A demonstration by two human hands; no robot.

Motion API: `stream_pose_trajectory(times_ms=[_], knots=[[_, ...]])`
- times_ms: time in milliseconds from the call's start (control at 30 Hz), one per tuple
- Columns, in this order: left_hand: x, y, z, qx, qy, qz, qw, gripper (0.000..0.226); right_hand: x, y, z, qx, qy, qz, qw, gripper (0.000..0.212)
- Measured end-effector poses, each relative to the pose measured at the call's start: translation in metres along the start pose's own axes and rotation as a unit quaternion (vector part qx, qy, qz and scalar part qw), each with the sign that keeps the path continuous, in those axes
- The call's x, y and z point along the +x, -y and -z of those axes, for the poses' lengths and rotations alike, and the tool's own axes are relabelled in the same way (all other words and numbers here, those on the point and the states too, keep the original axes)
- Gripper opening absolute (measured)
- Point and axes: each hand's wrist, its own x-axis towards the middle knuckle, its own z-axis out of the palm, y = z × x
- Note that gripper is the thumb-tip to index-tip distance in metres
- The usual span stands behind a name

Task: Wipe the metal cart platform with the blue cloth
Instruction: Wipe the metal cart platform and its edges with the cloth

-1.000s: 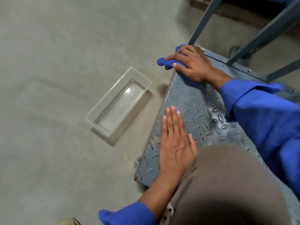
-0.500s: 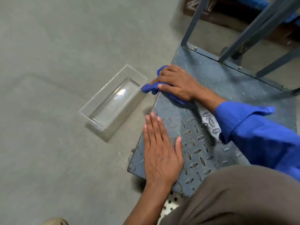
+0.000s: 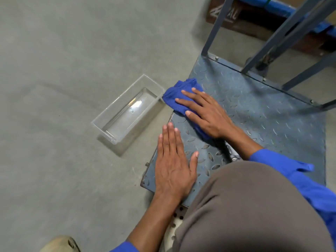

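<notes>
Item 1. Metal cart platform point(image 3: 263, 113): grey-blue diamond-tread plate, lying low over the floor and filling the frame from centre toward 3 o'clock. Its left edge runs from about 12 o'clock down toward 7 o'clock. Bolt heads line the far edge.

Item 2. Blue cloth point(image 3: 179, 93): bunched terry rag at the platform's left edge, toward 11 o'clock of the plate. Its outer fold overhangs the edge above the floor; the rest lies on the tread plate under the palm.

Item 3. Right hand point(image 3: 207, 115): laid palm-down on the cloth, fingers spread and extended, pressing the fabric flat against the plate rather than clenched around it. Fingertips point toward 10 o'clock. A blue sleeve point(image 3: 294, 171) covers the forearm.

Item 4. Left hand point(image 3: 172, 164): flat on the platform's near-left corner, at 6 o'clock from the cloth, fingers straight and together, thumb out to the side, grasping nothing. It sits apart from the right hand, with bare tread plate between them.

Item 5. Clear plastic tray point(image 3: 127, 110): rectangular, open side up, on the concrete floor point(image 3: 63, 70) at 9 o'clock from the cloth, just beside the platform's edge. Whether it touches the platform cannot be told.

Item 6. Cart frame bars point(image 3: 214, 24): grey-blue metal tubing rising from the platform's far edge toward 1 o'clock.

Item 7. Brown trouser knee point(image 3: 254, 206): covers the platform's near edge at 5 o'clock.
</notes>
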Motion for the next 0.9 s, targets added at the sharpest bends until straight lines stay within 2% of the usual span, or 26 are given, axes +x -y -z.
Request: stream_pose_trajectory(times_ms=[67,133,233,300,467,667,900], knots=[[0.007,0.009,0.004,-0.008,0.018,-0.021,1.000,0.085,-0.005,0.000,0.001,0.008,-0.011,-0.028,0.999,0.051],[0.021,0.018,0.008,0.007,0.036,-0.032,0.999,0.081,-0.011,0.004,-0.004,0.019,-0.054,-0.104,0.993,0.052],[0.057,0.032,0.016,0.029,0.068,-0.051,0.996,0.074,-0.030,0.019,-0.014,0.030,-0.123,-0.246,0.961,0.053],[0.084,0.040,0.021,0.031,0.078,-0.074,0.994,0.071,-0.043,0.028,-0.018,0.027,-0.138,-0.283,0.949,0.053],[0.157,0.054,0.027,0.007,0.136,-0.150,0.979,0.068,-0.060,0.043,-0.025,0.020,-0.143,-0.302,0.942,0.051],[0.222,0.077,0.034,-0.070,0.183,-0.245,0.950,0.060,-0.060,0.044,-0.024,0.019,-0.143,-0.300,0.943,0.053],[0.262,0.091,0.045,-0.044,0.196,-0.333,0.921,0.052,-0.056,0.042,-0.019,0.020,-0.106,-0.184,0.977,0.050]])
